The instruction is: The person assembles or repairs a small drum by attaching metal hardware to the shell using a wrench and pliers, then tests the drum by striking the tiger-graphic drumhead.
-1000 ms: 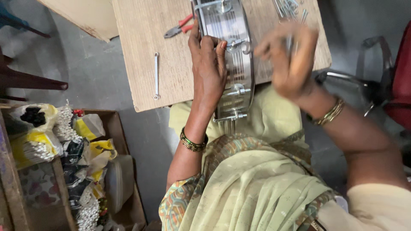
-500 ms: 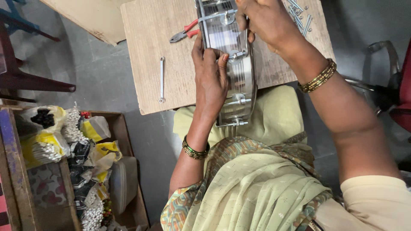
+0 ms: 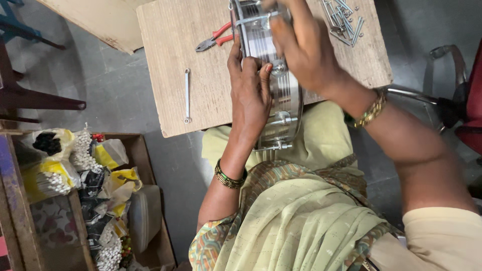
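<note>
A: From the head camera, where's the metal drum shell [image 3: 273,75]?

B: Standing on edge at the near side of the wooden table [image 3: 165,60], partly over the lap. The left hand [image 3: 249,90] is clasped flat against its side, steadying it. The right hand [image 3: 301,47] is closed around a fitting near the upper rim.

A: Advice for this step?

B: I'd keep the left palm firm so the shell can't roll, and turn the fitting squarely. The spanner [image 3: 187,95], pliers [image 3: 215,41] and loose bolts [image 3: 344,20] lie within reach.
</note>
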